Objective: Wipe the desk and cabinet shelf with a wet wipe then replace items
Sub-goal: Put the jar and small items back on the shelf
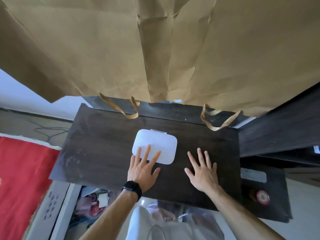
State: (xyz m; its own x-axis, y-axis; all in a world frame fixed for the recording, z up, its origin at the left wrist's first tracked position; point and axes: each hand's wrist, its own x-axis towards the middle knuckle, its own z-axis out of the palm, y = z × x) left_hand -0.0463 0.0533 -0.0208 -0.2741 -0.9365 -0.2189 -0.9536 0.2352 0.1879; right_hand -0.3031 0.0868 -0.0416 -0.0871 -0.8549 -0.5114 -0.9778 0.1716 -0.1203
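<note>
We find the white box (155, 146) lying flat at the middle of the dark worktop (97, 144). Our left hand (142, 168), grip wide, rests its fingers on the box's near edge. Our right hand (202, 171), grip wide and holding nothing, lies flat on the worktop just beside the box. Brown paper bags (155, 49) hang over the far edge, their handles (218, 118) drooping onto the worktop.
</note>
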